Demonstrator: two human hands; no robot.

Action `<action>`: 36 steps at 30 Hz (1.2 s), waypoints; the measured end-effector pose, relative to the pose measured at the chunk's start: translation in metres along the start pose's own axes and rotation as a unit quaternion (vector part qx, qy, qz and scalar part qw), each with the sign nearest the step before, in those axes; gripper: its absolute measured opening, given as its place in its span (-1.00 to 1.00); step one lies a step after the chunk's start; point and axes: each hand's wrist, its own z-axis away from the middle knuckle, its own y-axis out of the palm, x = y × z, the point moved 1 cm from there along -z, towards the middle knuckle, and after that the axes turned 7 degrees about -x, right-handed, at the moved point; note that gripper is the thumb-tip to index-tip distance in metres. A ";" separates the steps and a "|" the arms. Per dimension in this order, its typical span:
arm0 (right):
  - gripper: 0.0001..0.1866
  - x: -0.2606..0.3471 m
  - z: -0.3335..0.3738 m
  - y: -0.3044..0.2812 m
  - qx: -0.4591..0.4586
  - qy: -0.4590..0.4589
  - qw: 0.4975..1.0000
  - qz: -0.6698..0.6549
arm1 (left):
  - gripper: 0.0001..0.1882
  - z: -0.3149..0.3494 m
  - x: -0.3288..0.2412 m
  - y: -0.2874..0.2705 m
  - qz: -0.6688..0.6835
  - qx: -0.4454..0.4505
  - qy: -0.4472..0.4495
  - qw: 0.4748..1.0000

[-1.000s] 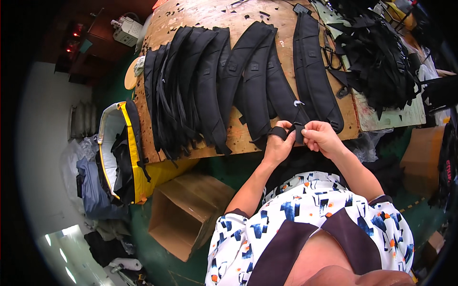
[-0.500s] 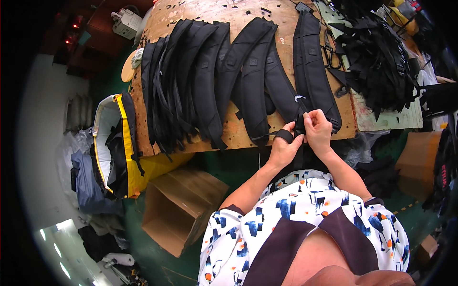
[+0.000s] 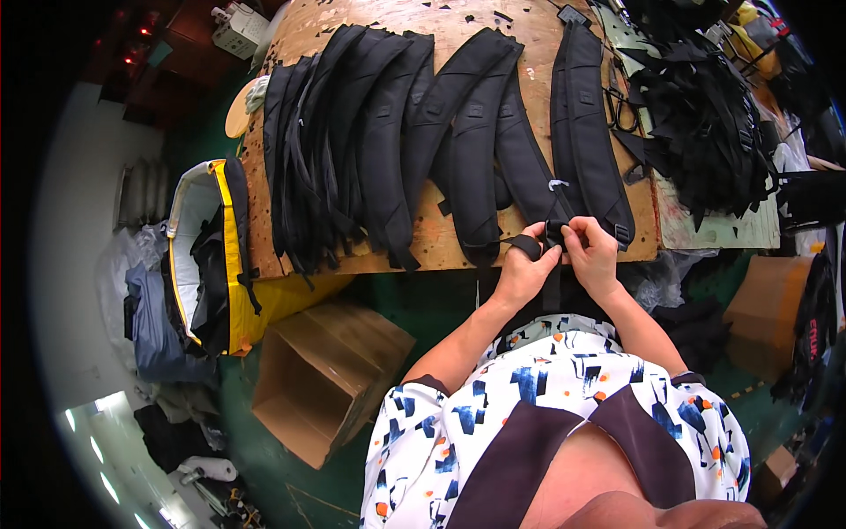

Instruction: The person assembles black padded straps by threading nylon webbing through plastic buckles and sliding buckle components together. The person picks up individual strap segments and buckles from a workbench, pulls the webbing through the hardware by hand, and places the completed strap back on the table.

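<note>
At the table's front edge, my left hand (image 3: 527, 273) and my right hand (image 3: 594, 256) meet around a small black buckle (image 3: 553, 231), both pinching it. A loop of black webbing (image 3: 523, 245) runs through my left fingers. The webbing belongs to a black padded shoulder strap (image 3: 522, 159), which lies flat beyond my hands. A small white tie (image 3: 557, 184) sits near its lower end. Just right of it rest more padded straps (image 3: 589, 132), with a dark buckle (image 3: 622, 234) at their near end. My fingers partly hide the held buckle.
A row of similar padded straps (image 3: 384, 132) covers the wooden table's (image 3: 352, 263) left half. Scissors (image 3: 622, 110) and a heap of black pieces (image 3: 701, 132) lie right. Below stand an open cardboard box (image 3: 308, 388) and a yellow-edged bag (image 3: 236, 291).
Both hands stay at the buckle; my right fingers have shifted slightly down and spread a little beside it. The whole view has shifted slightly.
</note>
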 end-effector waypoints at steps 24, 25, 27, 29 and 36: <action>-0.86 0.003 -0.015 -0.008 0.092 0.361 0.909 -0.188 | -0.60 -0.001 -0.010 -0.005 0.095 0.006 -0.038 0.995; -0.86 0.006 -0.016 -0.009 0.096 0.355 0.914 -0.171 | -0.60 -0.002 -0.009 -0.005 0.107 0.008 -0.039 0.993; -0.86 0.008 -0.014 -0.009 0.093 0.311 0.936 -0.134 | -0.60 -0.005 -0.005 -0.004 0.093 0.010 -0.034 0.995; -0.86 0.007 -0.013 -0.009 0.095 0.279 0.949 -0.109 | -0.61 -0.006 -0.005 -0.004 0.084 0.007 -0.040 0.996; -0.92 0.015 -0.007 -0.008 0.077 0.040 0.995 0.044 | -0.74 -0.003 -0.015 -0.007 0.106 0.007 -0.117 0.987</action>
